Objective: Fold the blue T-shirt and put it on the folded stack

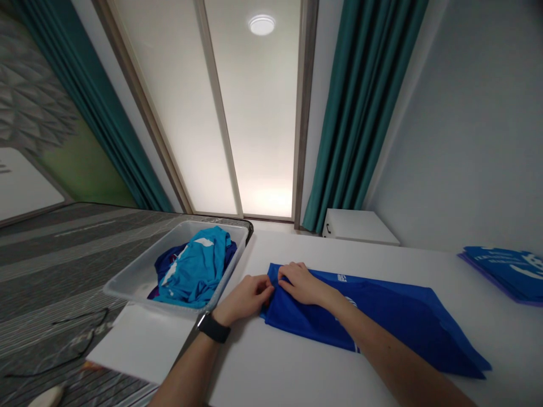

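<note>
Toward eight o'clock from the middle of the view, a translucent bin (123,284) holds a heaped light-blue garment (197,265) with darker cloth (169,258) around it, just beside the left edge of the white counter (263,364). Next, its wrist banded by a black watch (215,328), comes the left hand (248,294); its forearm rises from seven o'clock and points toward one, and its grip is drawn together, thumb against fingers, seemingly pinching the near end of the dark-blue garment (394,316). That garment lies flat on the counter, folded long and narrow with white print showing, and from the left grip it stretches away between three and four o'clock, its long axis running back to between nine and ten. The left hand is nearer its left edge, while the right hand (303,281) rests just inside that edge, on top, at two o'clock from the left hand. The right forearm crosses over the garment from five o'clock toward ten, back of the hand up, fingers curled down; whether this grip pinches or only presses, I cannot tell. Farthest over, between three and four o'clock, sits a folded pile (504,274), blue over purple.
</note>
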A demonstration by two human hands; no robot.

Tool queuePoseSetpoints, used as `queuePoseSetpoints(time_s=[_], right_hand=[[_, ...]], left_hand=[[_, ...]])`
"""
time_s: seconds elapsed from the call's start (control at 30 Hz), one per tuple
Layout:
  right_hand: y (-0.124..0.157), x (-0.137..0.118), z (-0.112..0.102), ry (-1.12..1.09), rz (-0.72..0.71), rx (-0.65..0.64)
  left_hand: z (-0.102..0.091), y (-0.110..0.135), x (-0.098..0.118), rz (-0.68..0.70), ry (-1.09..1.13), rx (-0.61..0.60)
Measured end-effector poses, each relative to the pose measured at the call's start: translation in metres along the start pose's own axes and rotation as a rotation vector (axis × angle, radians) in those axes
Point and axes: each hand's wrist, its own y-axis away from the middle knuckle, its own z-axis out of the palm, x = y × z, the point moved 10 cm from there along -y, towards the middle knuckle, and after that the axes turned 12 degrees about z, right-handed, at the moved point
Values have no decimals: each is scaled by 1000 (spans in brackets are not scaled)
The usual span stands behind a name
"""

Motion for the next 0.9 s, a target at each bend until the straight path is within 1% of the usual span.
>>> queuePoseSetpoints(time_s=[0.1, 0.23, 0.4, 0.53, 0.7, 0.8, 0.9], right_hand=[[-3, 3, -3, 7, 30, 24], [-2, 2, -4, 91, 46, 40], [-2, 4, -1, 111, 51, 47], [-5, 7, 3, 132, 29, 59], [-6, 4, 8, 181, 18, 71], [-4, 2, 5, 211, 29, 101], [-3, 6, -5, 197, 48, 121]], left_hand=[[1, 1, 0, -8, -9, -13], [3, 2, 1, -1, -40, -52], [7, 10, 9, 32, -98, -95], [10, 21, 16, 77, -207, -62], [20, 32, 21, 155, -416, -4], [25, 34, 25, 193, -488, 3], [22, 33, 23, 160, -463, 28]])
